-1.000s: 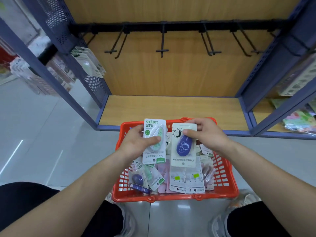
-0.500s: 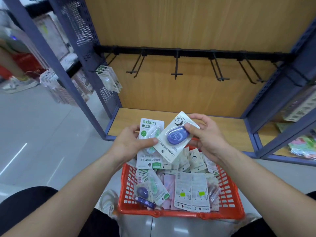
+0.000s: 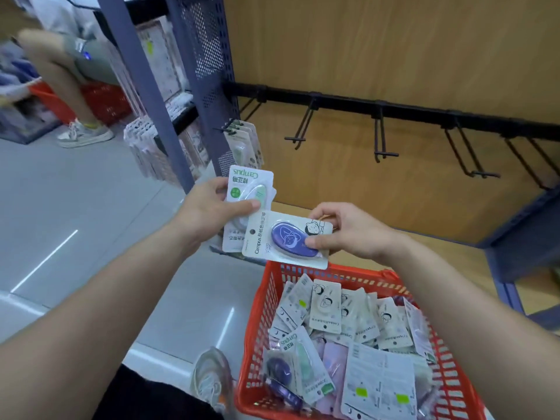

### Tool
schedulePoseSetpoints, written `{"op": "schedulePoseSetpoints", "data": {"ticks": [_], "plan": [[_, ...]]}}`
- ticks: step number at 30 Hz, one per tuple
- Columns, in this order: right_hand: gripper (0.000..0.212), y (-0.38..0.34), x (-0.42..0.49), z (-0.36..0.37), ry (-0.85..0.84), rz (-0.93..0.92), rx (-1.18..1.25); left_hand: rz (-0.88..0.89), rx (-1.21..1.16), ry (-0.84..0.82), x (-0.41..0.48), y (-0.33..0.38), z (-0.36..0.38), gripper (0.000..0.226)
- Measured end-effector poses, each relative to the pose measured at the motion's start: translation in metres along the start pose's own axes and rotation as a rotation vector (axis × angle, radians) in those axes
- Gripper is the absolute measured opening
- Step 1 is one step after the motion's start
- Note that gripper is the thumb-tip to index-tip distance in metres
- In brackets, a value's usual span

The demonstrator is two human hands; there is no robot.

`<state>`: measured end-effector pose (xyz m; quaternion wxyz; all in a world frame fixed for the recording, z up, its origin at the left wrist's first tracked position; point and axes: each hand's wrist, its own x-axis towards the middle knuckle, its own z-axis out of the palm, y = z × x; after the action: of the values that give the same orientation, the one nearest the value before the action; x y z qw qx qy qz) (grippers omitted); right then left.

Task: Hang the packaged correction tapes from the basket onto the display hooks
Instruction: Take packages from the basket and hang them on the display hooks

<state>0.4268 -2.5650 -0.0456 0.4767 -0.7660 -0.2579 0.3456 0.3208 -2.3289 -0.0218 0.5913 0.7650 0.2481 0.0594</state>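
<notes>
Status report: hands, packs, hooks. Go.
Left hand grips green packs; right hand pinches purple pack. Neither hung yet. Centre hooks bare, nothing in the way.

The left hand (image 3: 209,209) grips green carded correction tapes (image 3: 250,192); the right hand (image 3: 348,230) pinches a purple carded correction tape (image 3: 288,237) above the red plastic basket (image 3: 260,322).
</notes>
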Motion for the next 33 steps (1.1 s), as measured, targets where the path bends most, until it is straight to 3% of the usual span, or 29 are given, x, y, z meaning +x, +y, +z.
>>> {"op": "schedulePoseSetpoints", "data": {"ticks": [4, 9, 23, 26, 30, 31, 33], "plan": [[0.023, 0.014, 0.032, 0.000, 0.236, 0.031, 0.209, 0.007, -0.047, 0.102, 0.018, -0.010, -0.024, 0.027], [0.023, 0.025, 0.072, 0.012, 0.531, 0.020, 0.419, -0.029, -0.052, 0.065, 0.032, -0.018, -0.022, 0.030], [0.029, 0.030, 0.116, 0.025, 0.677, 0.010, 0.499, -0.026, -0.136, 0.037, 0.054, -0.026, -0.016, 0.039], [0.031, 0.024, 0.130, 0.021, 0.669, 0.095, 0.423, -0.022, -0.136, 0.044, 0.056, -0.026, -0.018, 0.039], [0.057, 0.023, 0.128, 0.028, 0.818, 0.200, 0.077, -0.019, -0.150, 0.052, 0.055, -0.025, -0.018, 0.037], [0.055, 0.023, 0.119, 0.036, 0.822, 0.152, 0.091, -0.020, -0.158, 0.052, 0.055, -0.024, -0.018, 0.037], [0.045, 0.022, 0.100, 0.057, 0.664, 0.038, 0.235, -0.016, -0.183, 0.044, 0.055, -0.021, -0.017, 0.037]]}}
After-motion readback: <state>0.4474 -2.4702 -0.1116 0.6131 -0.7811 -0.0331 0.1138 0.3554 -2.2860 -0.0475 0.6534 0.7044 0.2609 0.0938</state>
